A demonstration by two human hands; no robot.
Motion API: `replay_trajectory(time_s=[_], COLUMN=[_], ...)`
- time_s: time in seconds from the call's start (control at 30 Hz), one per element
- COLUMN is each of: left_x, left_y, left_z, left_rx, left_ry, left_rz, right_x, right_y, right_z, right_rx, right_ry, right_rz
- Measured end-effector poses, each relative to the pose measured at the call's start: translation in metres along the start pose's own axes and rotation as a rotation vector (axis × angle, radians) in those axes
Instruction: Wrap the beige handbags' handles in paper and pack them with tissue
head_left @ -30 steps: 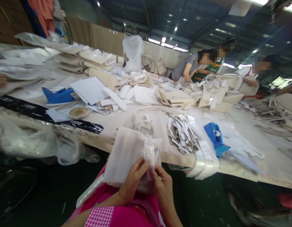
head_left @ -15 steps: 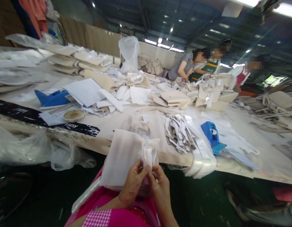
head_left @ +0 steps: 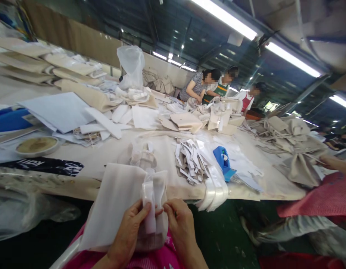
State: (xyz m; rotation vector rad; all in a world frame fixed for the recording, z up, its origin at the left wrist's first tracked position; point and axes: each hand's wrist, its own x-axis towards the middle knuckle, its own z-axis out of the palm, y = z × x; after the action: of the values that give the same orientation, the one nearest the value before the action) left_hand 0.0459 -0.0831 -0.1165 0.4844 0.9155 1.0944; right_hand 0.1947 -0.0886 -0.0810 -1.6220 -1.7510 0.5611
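Head view, left hand [head_left: 128,229] gripping a white wrapped strip [head_left: 148,190], strip against pale bag [head_left: 114,205] at the table's [head_left: 164,157] near edge, right hand [head_left: 180,224] pinched narrow beside bag, contents indeterminable, blue dispenser [head_left: 221,160] on table.

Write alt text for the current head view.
A left hand holds a white strip against a pale bundle, with the right hand close beside it. On the cluttered table ahead lie paper scraps and a blue tape dispenser, with people beyond.
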Motion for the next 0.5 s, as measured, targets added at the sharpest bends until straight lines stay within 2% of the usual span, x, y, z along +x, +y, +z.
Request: replay_trajectory(time_s=[0.13, 0.27, 0.4, 0.5], left_x=[0.0, 0.001, 0.003, 0.001], left_y=[-0.005, -0.009, -0.008, 0.002], left_z=[-0.001, -0.002, -0.005, -0.005], left_rx=[0.016, 0.016, 0.043, 0.11], left_ry=[0.053, -0.011, -0.084, -0.071], left_rz=[-0.086, -0.051, -0.035, -0.061], right_x=[0.053, 0.119, 0.164, 0.172], right_y=[0.041, 0.087, 0.114, 0.119], right_z=[-0.037, -0.074, -0.091, -0.088], right_rx=[-0.02, -0.128, -0.213, -0.28], right_ry=[0.166, 0.307, 0.274, 0.184], right_rz=[0.037, 0.088, 0.086, -0.001])
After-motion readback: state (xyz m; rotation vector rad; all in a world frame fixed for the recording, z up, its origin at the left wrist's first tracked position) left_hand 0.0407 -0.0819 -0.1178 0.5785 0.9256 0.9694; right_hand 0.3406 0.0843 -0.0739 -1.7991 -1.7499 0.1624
